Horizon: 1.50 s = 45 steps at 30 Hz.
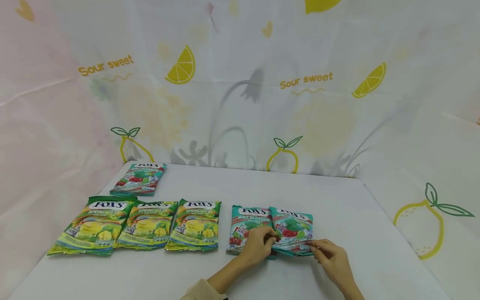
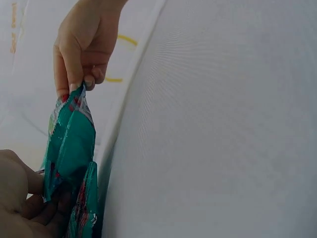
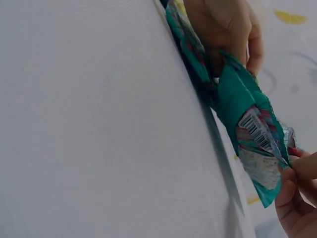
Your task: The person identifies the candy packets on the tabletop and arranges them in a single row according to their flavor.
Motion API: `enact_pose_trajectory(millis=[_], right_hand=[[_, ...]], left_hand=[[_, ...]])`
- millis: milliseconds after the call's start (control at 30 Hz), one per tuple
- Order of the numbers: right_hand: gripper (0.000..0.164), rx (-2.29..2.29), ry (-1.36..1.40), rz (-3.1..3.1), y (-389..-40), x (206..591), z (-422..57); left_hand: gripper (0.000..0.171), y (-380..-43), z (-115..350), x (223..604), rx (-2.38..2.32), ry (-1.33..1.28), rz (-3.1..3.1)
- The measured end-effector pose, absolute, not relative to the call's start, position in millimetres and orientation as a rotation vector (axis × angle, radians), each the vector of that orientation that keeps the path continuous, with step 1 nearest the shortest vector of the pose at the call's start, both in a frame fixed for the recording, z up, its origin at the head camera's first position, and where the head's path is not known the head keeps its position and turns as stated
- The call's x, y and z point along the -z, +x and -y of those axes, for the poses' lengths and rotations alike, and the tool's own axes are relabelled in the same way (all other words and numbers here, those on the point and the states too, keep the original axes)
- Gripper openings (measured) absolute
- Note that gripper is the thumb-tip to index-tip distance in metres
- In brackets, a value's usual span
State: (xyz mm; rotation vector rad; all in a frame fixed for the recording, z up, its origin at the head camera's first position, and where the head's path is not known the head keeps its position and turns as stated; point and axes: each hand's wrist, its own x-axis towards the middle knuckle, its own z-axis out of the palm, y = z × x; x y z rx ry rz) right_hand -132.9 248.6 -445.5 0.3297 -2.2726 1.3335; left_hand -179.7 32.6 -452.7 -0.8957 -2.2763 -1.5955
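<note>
Both hands hold a teal Fox's Mint Blossom candy bag (image 1: pixel 292 227) by its lower edge. At its left corner the left hand (image 1: pixel 258 246) grips the bag between thumb and fingers. The right hand (image 1: pixel 331 259) pinches the lower right corner; in the right wrist view its fingertips (image 3: pixel 290 173) close on the crimped edge. This bag's near end is tilted up, showing its barcode underside. A second teal Mint Blossom bag (image 1: pixel 241 216) lies just left of it, partly hidden behind the left hand.
Three green-yellow Fox's Spring Tea bags, left (image 1: pixel 93 225), middle (image 1: pixel 148 225) and right (image 1: pixel 195 225), lie in a row at the left. Behind them is another Mint Blossom bag (image 1: pixel 138 179). Lemon-printed cloth (image 1: pixel 232 104) hangs behind the white table (image 1: pixel 262 183).
</note>
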Motion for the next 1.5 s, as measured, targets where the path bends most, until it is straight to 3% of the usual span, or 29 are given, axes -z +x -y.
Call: enact_pose_trajectory(millis=[267, 800, 1233, 1500], right_hand=[[0.012, -1.349, 0.271, 2.329, -137.4, 450.7, -257.3], [0.016, -1.336, -0.128, 2.691, -133.1, 438.5, -266.1], [0.026, -1.485, -0.273, 2.766, -133.9, 438.9, -269.3], [0.036, -1.577, -0.081, 2.843, -131.3, 439.2, -280.8]], left_hand=[[0.012, -183.5, -34.6, 449.3, 1.542, -0.933, 2.398], [0.016, -185.0, -40.5, 444.6, 1.352, -1.011, 2.547], [0.013, -185.0, -49.2, 444.1, 1.143, -0.908, 2.616], [0.013, -184.3, -50.5, 441.4, 1.097, -0.922, 2.642]])
